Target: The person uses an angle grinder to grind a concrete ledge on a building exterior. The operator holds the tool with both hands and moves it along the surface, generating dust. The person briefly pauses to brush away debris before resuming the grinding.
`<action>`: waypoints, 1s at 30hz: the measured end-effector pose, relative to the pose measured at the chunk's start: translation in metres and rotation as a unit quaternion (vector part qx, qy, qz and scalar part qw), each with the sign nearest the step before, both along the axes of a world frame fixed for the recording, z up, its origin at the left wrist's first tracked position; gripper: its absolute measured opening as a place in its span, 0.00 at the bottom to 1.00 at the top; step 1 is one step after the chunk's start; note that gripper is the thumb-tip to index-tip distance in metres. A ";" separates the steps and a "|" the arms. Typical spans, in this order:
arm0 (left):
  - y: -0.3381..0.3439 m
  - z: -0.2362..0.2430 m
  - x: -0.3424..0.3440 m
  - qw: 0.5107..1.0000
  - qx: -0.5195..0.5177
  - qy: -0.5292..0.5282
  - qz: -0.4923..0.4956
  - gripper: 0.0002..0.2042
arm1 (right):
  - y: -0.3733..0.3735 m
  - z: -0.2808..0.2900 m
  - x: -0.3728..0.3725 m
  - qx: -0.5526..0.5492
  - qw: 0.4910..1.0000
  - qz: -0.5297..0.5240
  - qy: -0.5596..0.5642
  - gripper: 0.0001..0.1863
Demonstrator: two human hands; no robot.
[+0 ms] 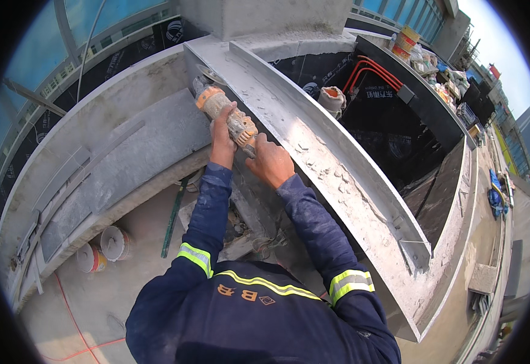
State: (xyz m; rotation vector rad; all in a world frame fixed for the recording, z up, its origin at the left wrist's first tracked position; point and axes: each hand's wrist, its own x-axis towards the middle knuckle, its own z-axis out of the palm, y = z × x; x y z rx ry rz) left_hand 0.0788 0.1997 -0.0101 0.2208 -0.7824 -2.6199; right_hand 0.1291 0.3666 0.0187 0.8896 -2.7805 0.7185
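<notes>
A dusty orange angle grinder (240,125) is held in both of my hands over the inner side of a grey stone-topped ledge (319,164). My left hand (221,142) wraps round the middle of its body. Behind it, my right hand (271,164) closes on the rear end of the grinder. The thin cutting disc (211,75) sits at the far end, right by the ledge's edge; whether it touches the stone I cannot tell. Pale dust and broken chips (337,179) lie along the ledge top beside an upright strip (362,167).
Right of the ledge drops a black-lined pit (374,121) with red pipes (371,68) and a dusty bucket (332,101). At left, a curved low wall (155,130) carries long strips. Two buckets (115,244), a green bar (174,218) and a red cord (74,315) are on the floor.
</notes>
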 end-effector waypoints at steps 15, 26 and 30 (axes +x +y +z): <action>-0.024 -0.001 -0.031 0.999 -0.037 -0.023 0.006 0.18 | -0.032 -0.009 -0.039 -0.006 0.999 0.005 -0.045 0.27; -0.026 -0.001 -0.038 0.998 -0.028 -0.052 0.006 0.18 | -0.037 -0.012 -0.049 -0.017 0.997 -0.005 -0.072 0.28; -0.030 -0.004 -0.039 0.998 -0.028 -0.052 0.003 0.16 | -0.039 -0.014 -0.048 -0.022 0.998 -0.008 -0.062 0.28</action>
